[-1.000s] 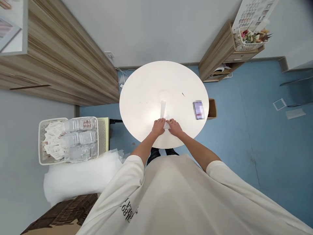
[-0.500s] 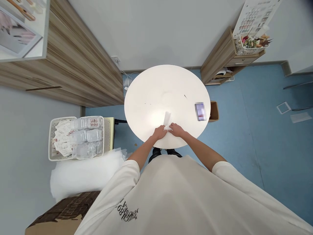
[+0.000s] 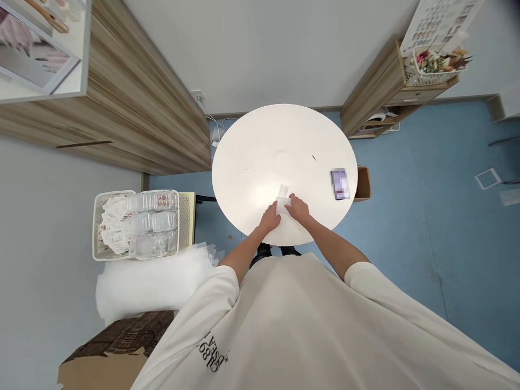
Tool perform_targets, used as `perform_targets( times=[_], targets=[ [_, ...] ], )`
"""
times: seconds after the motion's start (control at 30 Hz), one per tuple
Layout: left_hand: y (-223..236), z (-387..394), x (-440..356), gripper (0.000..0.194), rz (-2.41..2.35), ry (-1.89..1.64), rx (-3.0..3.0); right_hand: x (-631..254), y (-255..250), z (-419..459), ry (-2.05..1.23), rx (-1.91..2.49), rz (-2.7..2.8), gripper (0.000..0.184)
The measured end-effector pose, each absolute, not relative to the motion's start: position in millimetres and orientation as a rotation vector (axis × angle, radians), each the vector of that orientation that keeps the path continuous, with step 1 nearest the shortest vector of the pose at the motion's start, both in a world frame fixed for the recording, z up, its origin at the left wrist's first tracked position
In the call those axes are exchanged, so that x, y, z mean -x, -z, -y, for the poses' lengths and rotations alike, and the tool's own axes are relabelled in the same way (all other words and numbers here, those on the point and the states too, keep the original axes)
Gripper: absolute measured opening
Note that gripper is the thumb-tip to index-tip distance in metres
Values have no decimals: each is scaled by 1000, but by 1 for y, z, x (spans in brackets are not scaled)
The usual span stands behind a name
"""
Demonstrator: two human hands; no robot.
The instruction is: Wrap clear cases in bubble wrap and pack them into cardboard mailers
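So I'm standing over a round white table [image 3: 260, 157], looking straight down, and both bare hands are working at the near edge. Sitting right between them is a small folded white piece [image 3: 283, 201], paper or thin wrap, I can't tell which, with a narrow end sticking up toward the table's middle. The right hand [image 3: 298, 210] is curling its fingers over the piece, and the left hand [image 3: 270, 219] is pressing in against its left side. Neither hand is clenched into a fist, but I can't tell how firmly either one is gripping.

Over on the right of the table, a pixelated purple packet [image 3: 339, 184] is lying near the edge, with a small cardboard box [image 3: 362, 184] standing just beyond it on the blue floor [image 3: 406, 227]. At left of frame, a wire basket [image 3: 101, 225] is holding clear plastic trays [image 3: 152, 225] and printed cards [image 3: 114, 225], with a puffy white plastic sheet [image 3: 150, 284] bunching just below it. A brown printed carton [image 3: 116, 346] is sitting at the bottom left. A wood-grain cabinet [image 3: 117, 108] is running along the upper left, and a wooden shelf unit [image 3: 377, 92] is holding a basket of dried flowers [image 3: 434, 65] at the upper right.
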State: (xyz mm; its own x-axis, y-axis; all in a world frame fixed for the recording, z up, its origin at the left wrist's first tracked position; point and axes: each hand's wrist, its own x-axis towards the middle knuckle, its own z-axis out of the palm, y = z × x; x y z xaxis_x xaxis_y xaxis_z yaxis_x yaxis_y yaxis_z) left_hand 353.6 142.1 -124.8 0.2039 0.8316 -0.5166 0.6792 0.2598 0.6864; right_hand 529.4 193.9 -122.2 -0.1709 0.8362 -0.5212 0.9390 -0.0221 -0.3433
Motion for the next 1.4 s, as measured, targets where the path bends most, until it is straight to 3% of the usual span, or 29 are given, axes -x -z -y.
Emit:
perform_targets(
  times=[0.1, 0.33, 0.43, 0.53, 0.73, 0.9, 1.07, 1.4],
  targets=[
    [123, -143, -355, 74, -1520, -134, -1516, -530, 122, -184, 794, -1833, -2273, 24],
    [122, -148, -354, 75, -1517, -103, -1458, -535, 124, -167, 659, -1606, -2466, 46],
    [119, -150, -354, 76, -1535, -68, -1489, -534, 121, -173, 636, -1573, -2438, 39],
    [114, -150, -356, 70, -1549, -69, -1542, -536, 114, -181, 680, -1510, -2462, 38],
    [106, -146, -356, 39, -1558, -91, -1599, -554, 95, -201, 833, -1211, -2487, 35],
    [105, -152, -354, 41, -1633, -175, -1437, -552, 84, -239, 996, -1139, -2348, 36],
    [106, -157, -352, 54, -1715, -270, -1253, -537, 81, -275, 975, -1281, -2293, 22],
    [108, -151, -351, 60, -1506, 15, -1856, -519, 120, -249, 886, -1823, -2243, 40]
  ],
)
